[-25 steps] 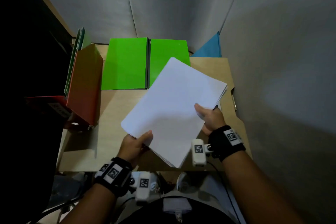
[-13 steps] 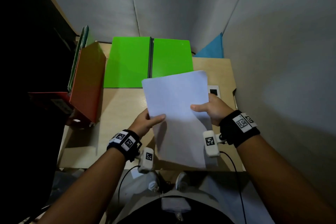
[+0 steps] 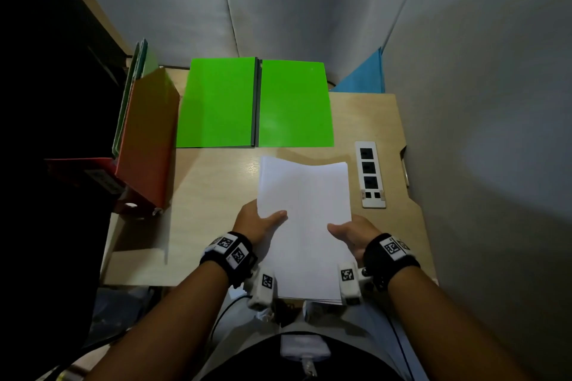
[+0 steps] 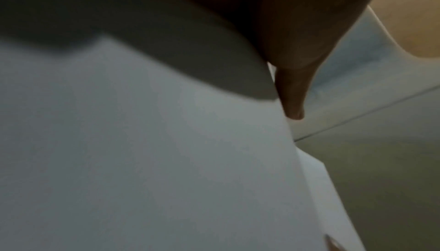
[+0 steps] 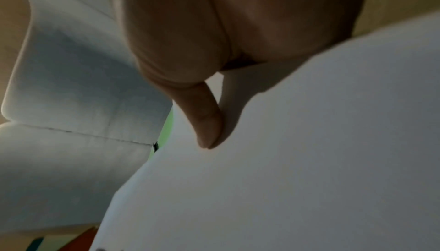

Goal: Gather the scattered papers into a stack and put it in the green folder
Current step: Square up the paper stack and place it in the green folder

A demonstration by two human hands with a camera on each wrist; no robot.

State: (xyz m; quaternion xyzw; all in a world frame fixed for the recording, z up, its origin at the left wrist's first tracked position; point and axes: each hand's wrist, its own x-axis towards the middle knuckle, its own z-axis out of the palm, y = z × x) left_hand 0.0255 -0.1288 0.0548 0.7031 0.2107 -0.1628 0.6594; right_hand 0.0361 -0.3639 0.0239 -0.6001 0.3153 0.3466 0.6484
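A stack of white papers [image 3: 305,210] is held upright-ish over the near half of the desk, squared to me. My left hand [image 3: 257,221] pinches its left edge, thumb on top. My right hand [image 3: 351,233] pinches the right edge the same way. The green folder [image 3: 253,103] lies open flat at the back of the desk, both leaves empty, a short gap beyond the stack's far edge. In the left wrist view the paper stack [image 4: 142,161] fills the frame under my thumb. In the right wrist view my thumb [image 5: 204,123] presses on the paper stack [image 5: 309,161].
An orange folder [image 3: 148,136] stands leaning at the left with other files behind it. A white power strip [image 3: 370,175] is set into the desk [image 3: 210,195] right of the stack. Grey partition walls close the back and right; a blue panel [image 3: 362,77] sits in the back corner.
The stack turned from a slanted angle to square with me and came closer to my body. Both hands shifted to grip its side edges, uncovering the power strip.
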